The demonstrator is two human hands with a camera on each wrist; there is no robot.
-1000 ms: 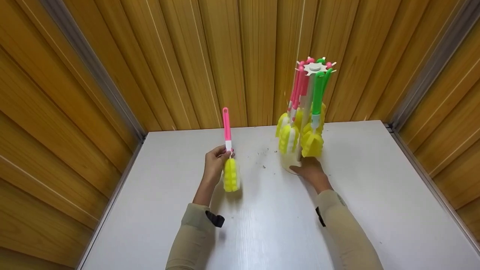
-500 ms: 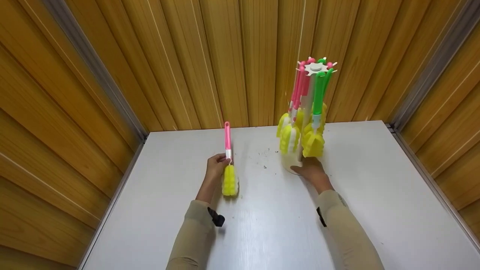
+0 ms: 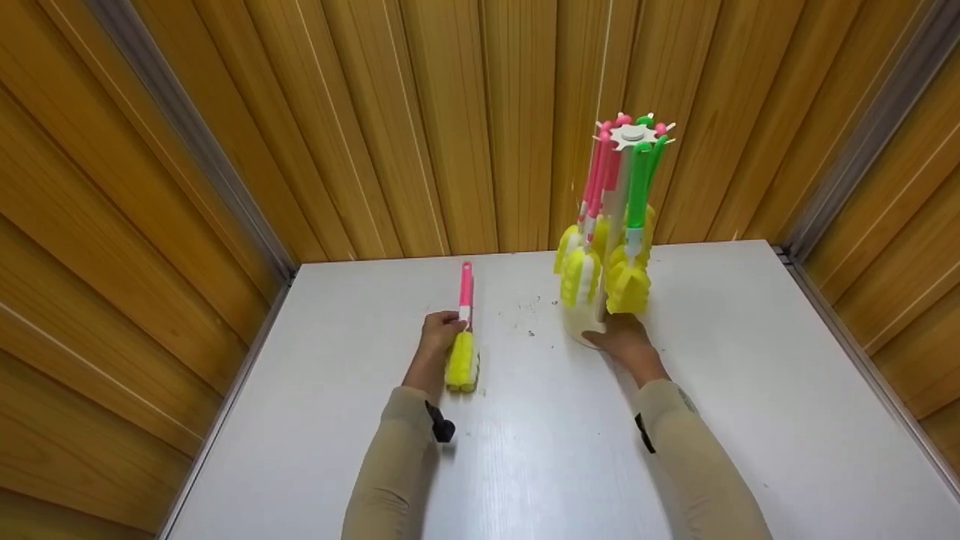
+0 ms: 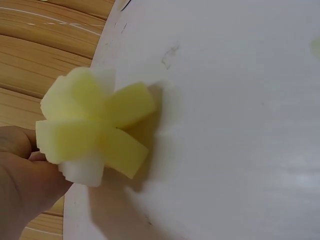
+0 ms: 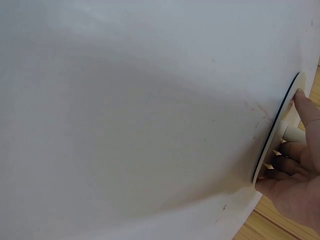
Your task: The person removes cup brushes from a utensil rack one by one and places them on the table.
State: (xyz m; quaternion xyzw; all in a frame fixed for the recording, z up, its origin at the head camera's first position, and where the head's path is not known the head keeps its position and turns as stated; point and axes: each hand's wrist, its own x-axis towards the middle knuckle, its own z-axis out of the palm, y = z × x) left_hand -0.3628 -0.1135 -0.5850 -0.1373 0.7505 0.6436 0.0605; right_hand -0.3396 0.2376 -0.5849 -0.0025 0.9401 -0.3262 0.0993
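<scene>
In the head view my left hand (image 3: 439, 331) pinches a sponge bottle brush (image 3: 462, 363) at its neck, low over the white table. Its pink handle (image 3: 466, 287) points toward the back wall, its yellow and white sponge head toward me. The left wrist view shows the sponge head (image 4: 90, 120) end-on, with the hand (image 4: 30, 172) behind it. My right hand (image 3: 626, 346) grips the round base (image 3: 582, 330) of an upright brush stand. The right wrist view shows my thumb (image 5: 304, 106) on that base (image 5: 278, 131), fingers bent beside the post (image 5: 294, 134).
Several pink brushes (image 3: 600, 172) and green brushes (image 3: 637, 187) hang from the stand's notched white top (image 3: 632, 136), sponge heads down. Dark specks (image 3: 531, 333) mark the white table (image 3: 525, 450) between the hands. Wood-look panels (image 3: 517, 112) rise at the back and sides.
My left hand has lowered the brush toward the table; its handle has tipped down and shifted slightly right. My right hand and the stand hold their place.
</scene>
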